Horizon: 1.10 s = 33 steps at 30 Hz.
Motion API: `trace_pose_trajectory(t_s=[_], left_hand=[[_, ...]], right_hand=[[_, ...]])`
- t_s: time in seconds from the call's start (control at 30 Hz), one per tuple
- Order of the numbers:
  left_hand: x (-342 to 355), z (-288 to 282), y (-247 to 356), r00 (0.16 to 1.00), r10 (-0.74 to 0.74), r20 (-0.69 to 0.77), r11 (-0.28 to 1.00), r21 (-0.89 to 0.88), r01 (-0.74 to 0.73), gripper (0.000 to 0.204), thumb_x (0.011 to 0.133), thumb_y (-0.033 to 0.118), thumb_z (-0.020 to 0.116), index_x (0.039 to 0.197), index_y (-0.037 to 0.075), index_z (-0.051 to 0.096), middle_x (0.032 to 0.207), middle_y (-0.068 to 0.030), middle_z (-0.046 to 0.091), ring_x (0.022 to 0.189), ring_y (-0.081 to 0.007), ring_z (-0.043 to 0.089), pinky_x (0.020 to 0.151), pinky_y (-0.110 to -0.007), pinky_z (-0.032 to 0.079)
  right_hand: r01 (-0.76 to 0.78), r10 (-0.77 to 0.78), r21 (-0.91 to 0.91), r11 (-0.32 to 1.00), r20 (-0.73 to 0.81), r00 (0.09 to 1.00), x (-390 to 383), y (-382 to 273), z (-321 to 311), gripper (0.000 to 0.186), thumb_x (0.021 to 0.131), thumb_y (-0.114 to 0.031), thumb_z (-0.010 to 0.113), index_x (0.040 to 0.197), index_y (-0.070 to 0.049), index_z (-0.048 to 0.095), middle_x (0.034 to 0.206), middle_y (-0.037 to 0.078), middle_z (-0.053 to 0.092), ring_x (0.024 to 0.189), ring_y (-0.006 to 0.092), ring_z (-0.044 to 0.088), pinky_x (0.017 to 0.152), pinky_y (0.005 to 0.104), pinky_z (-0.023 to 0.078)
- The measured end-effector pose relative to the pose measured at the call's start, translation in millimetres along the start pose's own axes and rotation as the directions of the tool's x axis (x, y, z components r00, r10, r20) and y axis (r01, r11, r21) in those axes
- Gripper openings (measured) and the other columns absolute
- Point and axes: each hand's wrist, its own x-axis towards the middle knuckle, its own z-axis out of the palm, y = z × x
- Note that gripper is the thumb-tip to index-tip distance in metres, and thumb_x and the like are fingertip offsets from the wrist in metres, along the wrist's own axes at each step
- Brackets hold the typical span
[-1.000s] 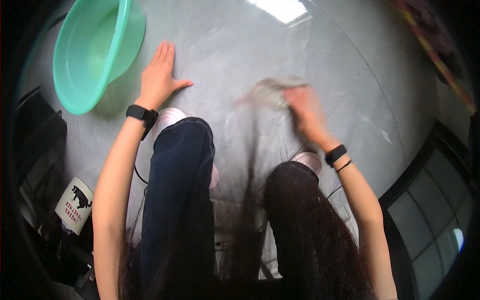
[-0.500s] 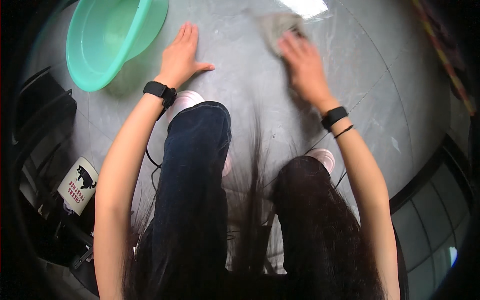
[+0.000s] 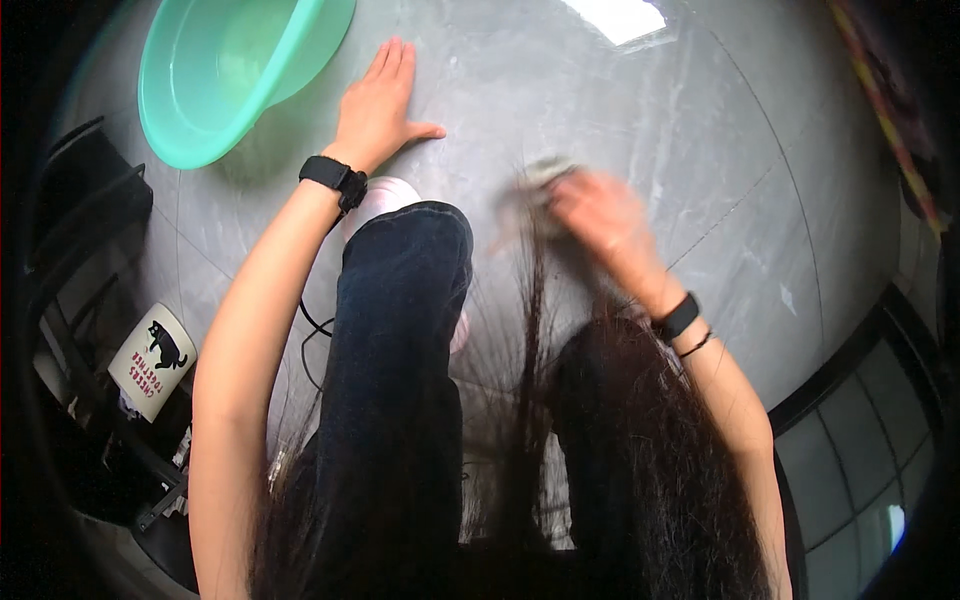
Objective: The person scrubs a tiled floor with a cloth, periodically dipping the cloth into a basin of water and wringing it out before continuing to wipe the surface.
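My left hand (image 3: 376,110) lies flat on the grey tiled floor (image 3: 480,90), fingers stretched forward and thumb out to the right. It holds nothing. A green plastic basin (image 3: 190,155) stands just to its left. My right hand (image 3: 605,220), smeared by motion, presses on a greyish cloth (image 3: 550,172) against the floor in front of my right knee. Part of the cloth is under the fingers, and strands of hair hang across its near side. Each wrist wears a black band.
A white piece with a black cat picture (image 3: 152,360) sits among dark furniture (image 3: 90,200) at the left. Black cables (image 3: 312,345) run by my left leg. A dark-framed panel (image 3: 850,430) stands at the right. Light reflects off the floor at the far side.
My right hand has pulled the cloth back toward me and slightly left across the floor. The left hand stays flat in place, while the whole view has shifted a little.
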Motion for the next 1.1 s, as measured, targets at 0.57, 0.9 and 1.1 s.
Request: trace_pose_trajectory(t_s=[0.57, 0.9, 1.1], left_hand=[[-2.2, 1.6, -2.8, 0.999, 0.045, -0.023, 0.998, 0.05, -0.044, 0.106, 0.061, 0.047, 0.084, 0.141, -0.003, 0.035, 0.146, -0.0247, 0.038, 0.137, -0.0338, 0.038, 0.106, -0.04, 0.042], [0.4, 7.9, -3.1, 0.999, 0.036, -0.005, 0.998, 0.05, -0.036, 0.109, 0.06, 0.049, 0.084, 0.141, -0.004, 0.034, 0.149, -0.0256, 0.033, 0.138, -0.0338, 0.035, 0.108, -0.04, 0.04], [-7.3, -8.9, 7.7, 0.98, -0.006, 0.197, 0.996, 0.085, -0.011, 0.101, 0.07, 0.051, 0.077, 0.137, -0.012, 0.035, 0.142, -0.0298, 0.04, 0.135, -0.0392, 0.036, 0.113, -0.044, 0.03]], right_hand=[[-0.158, 0.171, -0.098, 0.983, 0.15, 0.974, -48.9, -17.0, 27.2, 0.047, 0.077, -0.004, 0.057, 0.124, -0.011, 0.059, 0.127, 0.013, 0.054, 0.115, 0.031, 0.05, 0.096, 0.0398, 0.045], [-0.646, 0.646, 0.057, 0.761, -0.149, 0.748, -83.8, 4.9, -21.5, 0.053, 0.069, 0.002, 0.057, 0.122, -0.006, 0.059, 0.126, 0.018, 0.049, 0.12, 0.035, 0.044, 0.103, 0.0409, 0.038], [-0.565, 0.57, -0.105, 0.818, 0.026, 0.821, -104.6, -4.0, -22.9, 0.075, 0.065, 0.012, 0.05, 0.137, -0.009, 0.048, 0.132, 0.019, 0.045, 0.118, 0.0378, 0.043, 0.103, 0.0431, 0.038]])
